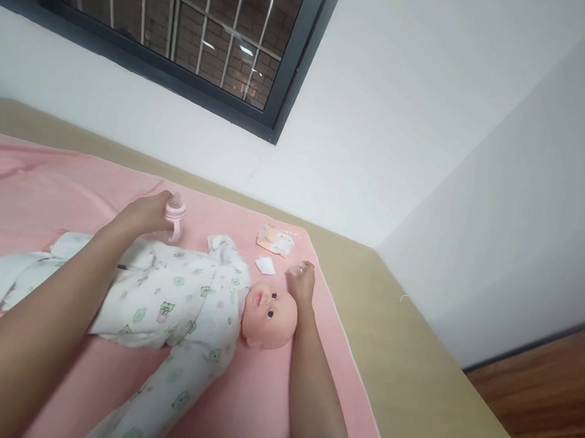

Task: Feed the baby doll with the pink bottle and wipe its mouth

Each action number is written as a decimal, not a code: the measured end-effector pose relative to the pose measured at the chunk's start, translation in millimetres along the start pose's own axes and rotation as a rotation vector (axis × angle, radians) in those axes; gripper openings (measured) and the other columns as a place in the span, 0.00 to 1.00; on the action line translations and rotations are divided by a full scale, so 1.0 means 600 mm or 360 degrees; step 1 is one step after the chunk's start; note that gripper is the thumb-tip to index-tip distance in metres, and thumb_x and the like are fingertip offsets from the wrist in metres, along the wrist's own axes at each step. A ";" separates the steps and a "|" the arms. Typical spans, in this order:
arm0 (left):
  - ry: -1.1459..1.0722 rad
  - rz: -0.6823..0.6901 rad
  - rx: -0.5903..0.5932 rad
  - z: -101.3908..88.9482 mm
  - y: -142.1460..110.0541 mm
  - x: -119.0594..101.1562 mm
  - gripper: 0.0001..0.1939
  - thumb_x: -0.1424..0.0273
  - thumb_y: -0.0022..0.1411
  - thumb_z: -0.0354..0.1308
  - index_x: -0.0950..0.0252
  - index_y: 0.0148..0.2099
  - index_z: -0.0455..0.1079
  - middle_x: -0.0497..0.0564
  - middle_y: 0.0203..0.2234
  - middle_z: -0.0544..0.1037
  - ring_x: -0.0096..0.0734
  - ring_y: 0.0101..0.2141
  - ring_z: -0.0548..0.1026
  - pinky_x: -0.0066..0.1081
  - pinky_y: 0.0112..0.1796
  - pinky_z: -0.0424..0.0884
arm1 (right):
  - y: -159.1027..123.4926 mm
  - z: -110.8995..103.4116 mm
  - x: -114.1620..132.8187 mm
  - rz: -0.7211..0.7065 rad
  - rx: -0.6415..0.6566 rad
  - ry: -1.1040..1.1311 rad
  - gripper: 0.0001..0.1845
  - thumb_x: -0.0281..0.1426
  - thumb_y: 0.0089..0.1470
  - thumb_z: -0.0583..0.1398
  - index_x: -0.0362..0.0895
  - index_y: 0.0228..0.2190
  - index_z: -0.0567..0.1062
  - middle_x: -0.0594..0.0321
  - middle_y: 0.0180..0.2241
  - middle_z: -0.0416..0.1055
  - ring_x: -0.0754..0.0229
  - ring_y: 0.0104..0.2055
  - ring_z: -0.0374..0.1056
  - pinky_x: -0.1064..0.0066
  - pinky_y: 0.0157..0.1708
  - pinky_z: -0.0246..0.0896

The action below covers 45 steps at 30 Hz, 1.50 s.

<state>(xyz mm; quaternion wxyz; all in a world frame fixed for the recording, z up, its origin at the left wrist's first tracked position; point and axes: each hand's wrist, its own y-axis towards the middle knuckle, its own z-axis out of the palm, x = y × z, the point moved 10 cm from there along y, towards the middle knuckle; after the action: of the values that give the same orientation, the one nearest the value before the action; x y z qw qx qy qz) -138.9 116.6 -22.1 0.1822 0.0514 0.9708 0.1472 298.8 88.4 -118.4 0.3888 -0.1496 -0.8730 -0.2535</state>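
A baby doll [266,314] in a white printed sleepsuit [176,301] lies on a pink blanket [38,194], head toward the right. My left hand [145,215] is above the doll's body, fingers closed on a pink feeder bottle [175,214] with a handle. My right hand [302,281] rests just beyond the doll's head, fingers closed round a small clear cap [299,270].
A small white packet [275,239] and a folded white wipe [265,265] lie on the blanket beyond the doll's head. The blanket covers a tan mattress [412,374] set against white walls. A dark-framed window [194,45] is above. Wooden floor [550,404] shows at the right.
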 end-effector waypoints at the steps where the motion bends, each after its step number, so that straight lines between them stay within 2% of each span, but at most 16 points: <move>1: 0.0035 0.0006 0.0015 0.004 0.001 0.006 0.11 0.65 0.58 0.43 0.65 0.39 0.60 0.41 0.21 0.67 0.29 0.26 0.71 0.24 0.24 0.57 | -0.002 -0.001 -0.004 0.0013 -0.0002 -0.0006 0.33 0.32 0.37 0.60 0.40 0.49 0.65 0.48 0.45 0.70 0.48 0.47 0.67 0.60 0.47 0.62; 8: 0.0170 0.0000 0.0219 0.051 0.006 0.024 0.14 0.67 0.52 0.43 0.68 0.40 0.60 0.37 0.16 0.66 0.24 0.21 0.70 0.21 0.22 0.55 | -0.002 0.005 -0.017 0.0133 0.0059 -0.0055 0.44 0.37 0.37 0.64 0.38 0.56 0.59 0.43 0.52 0.65 0.43 0.56 0.60 0.54 0.55 0.56; 12: 0.0147 -0.0046 0.0310 0.058 0.005 0.026 0.21 0.66 0.52 0.43 0.73 0.46 0.61 0.38 0.18 0.66 0.24 0.25 0.73 0.22 0.25 0.55 | 0.002 0.012 -0.025 0.0167 0.0090 -0.0050 0.49 0.42 0.37 0.65 0.38 0.58 0.57 0.41 0.55 0.62 0.42 0.58 0.57 0.53 0.56 0.53; 15: 0.0065 -0.0164 0.0403 0.058 0.003 0.030 0.25 0.64 0.52 0.47 0.75 0.50 0.59 0.41 0.20 0.70 0.29 0.28 0.75 0.23 0.26 0.58 | 0.008 0.012 -0.033 0.0139 0.0057 0.0020 0.47 0.43 0.37 0.66 0.37 0.56 0.59 0.40 0.54 0.62 0.42 0.58 0.57 0.54 0.56 0.53; 18: -0.0050 -0.0270 0.0502 0.057 0.000 0.034 0.31 0.65 0.46 0.57 0.74 0.51 0.60 0.49 0.25 0.76 0.35 0.27 0.76 0.26 0.25 0.64 | 0.015 0.012 -0.044 0.0132 0.0006 0.0083 0.40 0.45 0.44 0.61 0.36 0.54 0.62 0.39 0.53 0.63 0.42 0.57 0.58 0.55 0.54 0.54; 20: -0.0088 -0.0327 0.0511 0.048 0.000 0.042 0.38 0.65 0.42 0.61 0.74 0.56 0.58 0.57 0.33 0.78 0.41 0.31 0.77 0.29 0.27 0.66 | 0.018 0.013 -0.049 0.0121 -0.0023 0.0109 0.36 0.46 0.49 0.56 0.35 0.53 0.63 0.38 0.51 0.64 0.43 0.56 0.59 0.55 0.53 0.55; 22: -0.0054 -0.0395 0.0445 0.028 0.002 0.053 0.49 0.63 0.40 0.64 0.77 0.62 0.51 0.66 0.42 0.75 0.51 0.39 0.76 0.34 0.32 0.67 | 0.019 0.011 -0.051 0.0105 -0.0058 0.0133 0.35 0.47 0.52 0.53 0.34 0.53 0.63 0.38 0.51 0.64 0.43 0.55 0.60 0.54 0.53 0.54; 24: 0.0021 -0.0451 0.0309 -0.004 0.001 0.056 0.57 0.58 0.39 0.64 0.77 0.65 0.43 0.70 0.49 0.70 0.61 0.46 0.71 0.39 0.36 0.65 | 0.018 0.006 -0.048 0.0082 -0.0115 0.0159 0.34 0.47 0.54 0.50 0.34 0.53 0.63 0.38 0.50 0.64 0.43 0.55 0.59 0.53 0.54 0.52; 25: 0.0034 -0.0437 0.0186 -0.026 0.000 0.047 0.57 0.55 0.41 0.62 0.75 0.66 0.42 0.69 0.52 0.69 0.62 0.48 0.69 0.41 0.37 0.64 | 0.017 0.002 -0.046 0.0071 -0.0148 0.0169 0.34 0.48 0.54 0.49 0.34 0.53 0.63 0.39 0.50 0.64 0.43 0.55 0.58 0.53 0.54 0.51; 28: -0.0136 -0.0129 -0.0230 -0.088 -0.015 -0.039 0.42 0.48 0.51 0.50 0.65 0.64 0.50 0.59 0.50 0.71 0.50 0.45 0.72 0.39 0.38 0.65 | 0.012 -0.014 -0.031 0.0003 -0.0251 0.0193 0.33 0.48 0.56 0.48 0.36 0.52 0.64 0.41 0.51 0.63 0.45 0.57 0.55 0.54 0.55 0.51; 29: -0.0250 0.0047 -0.0230 -0.091 -0.021 -0.083 0.38 0.48 0.54 0.47 0.63 0.61 0.54 0.57 0.47 0.74 0.46 0.42 0.74 0.38 0.37 0.66 | 0.008 -0.021 -0.021 -0.0051 -0.0293 0.0203 0.32 0.47 0.56 0.47 0.36 0.51 0.64 0.42 0.51 0.63 0.46 0.57 0.54 0.55 0.54 0.51; 31: -0.0386 0.0376 0.0019 -0.065 -0.034 -0.176 0.33 0.49 0.56 0.45 0.65 0.56 0.62 0.56 0.42 0.76 0.43 0.40 0.74 0.37 0.38 0.68 | -0.002 -0.036 0.004 -0.0205 -0.0384 0.0214 0.29 0.46 0.57 0.46 0.37 0.49 0.66 0.44 0.50 0.64 0.48 0.57 0.55 0.57 0.54 0.52; 33: -0.0314 0.0658 0.0315 -0.022 -0.048 -0.261 0.28 0.52 0.58 0.47 0.63 0.54 0.66 0.55 0.43 0.76 0.42 0.41 0.74 0.36 0.40 0.67 | -0.015 -0.049 0.032 -0.0381 -0.0454 0.0202 0.25 0.44 0.59 0.45 0.39 0.45 0.69 0.46 0.47 0.66 0.50 0.56 0.56 0.58 0.54 0.52; 36: -0.0197 0.0947 0.0791 0.054 -0.066 -0.353 0.24 0.58 0.59 0.47 0.65 0.53 0.67 0.57 0.45 0.75 0.44 0.42 0.73 0.36 0.40 0.66 | -0.034 -0.052 0.069 -0.0623 -0.0442 0.0150 0.22 0.40 0.61 0.43 0.41 0.39 0.71 0.50 0.42 0.69 0.52 0.53 0.58 0.59 0.52 0.53; 41: -0.0267 0.1023 0.1316 0.151 -0.076 -0.426 0.21 0.56 0.60 0.49 0.65 0.46 0.73 0.56 0.41 0.77 0.41 0.39 0.74 0.33 0.40 0.68 | -0.056 -0.033 0.108 -0.0895 -0.0292 0.0101 0.20 0.35 0.62 0.42 0.42 0.34 0.72 0.54 0.36 0.70 0.55 0.46 0.61 0.61 0.47 0.56; 45: -0.0315 0.0898 0.1773 0.221 -0.094 -0.443 0.25 0.49 0.57 0.51 0.65 0.40 0.75 0.57 0.37 0.79 0.40 0.34 0.75 0.34 0.37 0.71 | -0.061 -0.014 0.116 -0.0915 -0.0156 0.0106 0.19 0.35 0.62 0.44 0.43 0.31 0.71 0.56 0.32 0.69 0.56 0.42 0.60 0.64 0.42 0.57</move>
<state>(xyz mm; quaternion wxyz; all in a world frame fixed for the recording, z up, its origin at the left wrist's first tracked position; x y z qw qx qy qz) 153.8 57.4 -67.2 0.1713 0.4060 0.8293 -0.3435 241.9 57.6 -73.1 0.3218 0.0936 -0.8531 -0.3999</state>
